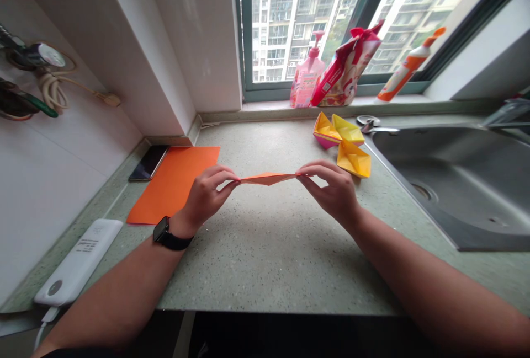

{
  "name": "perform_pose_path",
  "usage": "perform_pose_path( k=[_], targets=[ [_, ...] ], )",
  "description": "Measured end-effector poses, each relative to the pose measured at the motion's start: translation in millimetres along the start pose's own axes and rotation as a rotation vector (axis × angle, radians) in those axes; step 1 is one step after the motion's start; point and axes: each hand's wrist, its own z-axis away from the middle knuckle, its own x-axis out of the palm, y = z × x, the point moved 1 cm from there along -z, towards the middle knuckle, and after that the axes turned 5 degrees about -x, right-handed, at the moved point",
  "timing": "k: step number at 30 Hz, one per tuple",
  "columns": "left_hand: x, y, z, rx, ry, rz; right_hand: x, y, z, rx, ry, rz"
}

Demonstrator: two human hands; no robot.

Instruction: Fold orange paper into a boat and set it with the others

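A folded orange paper piece (pixel 268 178) hangs stretched flat above the speckled countertop (pixel 265 247). My left hand (pixel 207 195), with a black watch on the wrist, pinches its left tip. My right hand (pixel 333 187) pinches its right tip. Both hands are closed on the paper. A flat orange sheet (pixel 176 181) lies to the left of my left hand. Three folded paper boats (pixel 343 143), yellow, orange and pink, sit just behind my right hand.
A steel sink (pixel 455 181) fills the right side. A phone (pixel 148 163) and a white power bank (pixel 78 261) lie along the left wall. On the window sill stand a pink pump bottle (pixel 307 74), a red bag (pixel 345 68) and an orange-capped bottle (pixel 408 68).
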Motion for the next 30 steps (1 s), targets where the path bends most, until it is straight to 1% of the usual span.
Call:
perform_pose_path(
  k=[2,6,8,10,12,14,16,18,20,22,23,24,26,28,30],
  targets=[
    [0.2,0,1,0.019,0.017,0.009,2,4,2,0.123,0.0,-0.104],
    [-1.5,2,3,0.079,0.078,0.018,9,20,9,0.511,-0.062,-0.463],
    [-2.3,2,4,0.12,0.093,-0.003,12,25,11,0.664,-0.106,-0.624],
    [-2.2,2,5,0.139,0.094,-0.026,15,26,12,0.771,-0.123,-0.738],
    [-0.8,1,5,0.121,0.086,-0.038,16,22,12,0.814,-0.121,-0.802],
    [2.6,-1,5,0.065,0.064,-0.043,16,14,11,0.762,-0.108,-0.803],
    [7.9,-4,6,-0.009,0.021,-0.031,14,4,9,0.608,-0.105,-0.733],
    [14.0,-6,8,-0.079,-0.034,0.032,12,-7,7,0.382,-0.123,-0.582],
    [19.2,-6,11,-0.126,-0.079,0.122,11,-16,7,0.123,-0.165,-0.379],
    [22.1,-3,14,-0.136,-0.115,0.181,13,-22,10,-0.101,-0.243,-0.191],
    [22.8,-1,15,-0.123,-0.137,0.188,15,-23,12,-0.181,-0.295,-0.121],
    [23.1,2,16,-0.101,-0.168,0.185,17,-23,14,-0.238,-0.348,-0.071],
    [23.9,7,16,-0.047,-0.264,0.167,21,-22,19,-0.289,-0.443,-0.016],
    [25.3,10,16,-0.012,-0.344,0.15,24,-20,21,-0.296,-0.509,-0.009],
    [27.4,11,15,-0.002,-0.374,0.135,23,-18,22,-0.278,-0.562,-0.022]
  ],
)
